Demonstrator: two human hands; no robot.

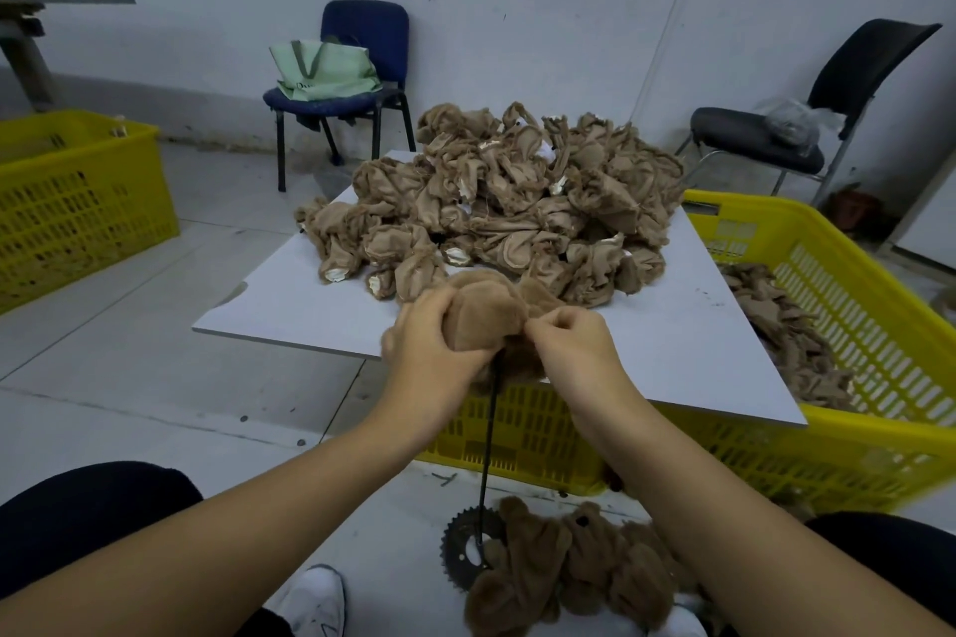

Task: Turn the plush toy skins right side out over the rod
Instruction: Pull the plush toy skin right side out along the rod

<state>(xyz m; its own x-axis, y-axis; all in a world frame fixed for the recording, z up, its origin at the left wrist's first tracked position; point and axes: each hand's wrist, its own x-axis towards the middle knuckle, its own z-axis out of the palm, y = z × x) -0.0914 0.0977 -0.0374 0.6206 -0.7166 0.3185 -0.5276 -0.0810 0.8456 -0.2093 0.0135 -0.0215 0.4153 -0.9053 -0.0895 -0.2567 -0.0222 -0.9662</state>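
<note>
A brown plush skin [483, 313] sits over the top of a thin black upright rod [489, 450], furry side showing. My left hand [432, 344] grips its left side, fingers curled round the fabric. My right hand [571, 339] pinches the skin's right edge between thumb and fingers. The rod stands on a toothed metal sprocket base [460, 551] on the floor between my knees. A large heap of inside-out tan skins [496, 202] lies on the white board [289, 305] just beyond my hands. Turned furry skins [574, 569] lie on the floor by the base.
A yellow crate [827, 326] under and right of the board holds more tan skins. Another yellow crate [77, 202] stands at left. A blue chair [357, 67] with a green bag and a black chair [807, 119] stand by the wall.
</note>
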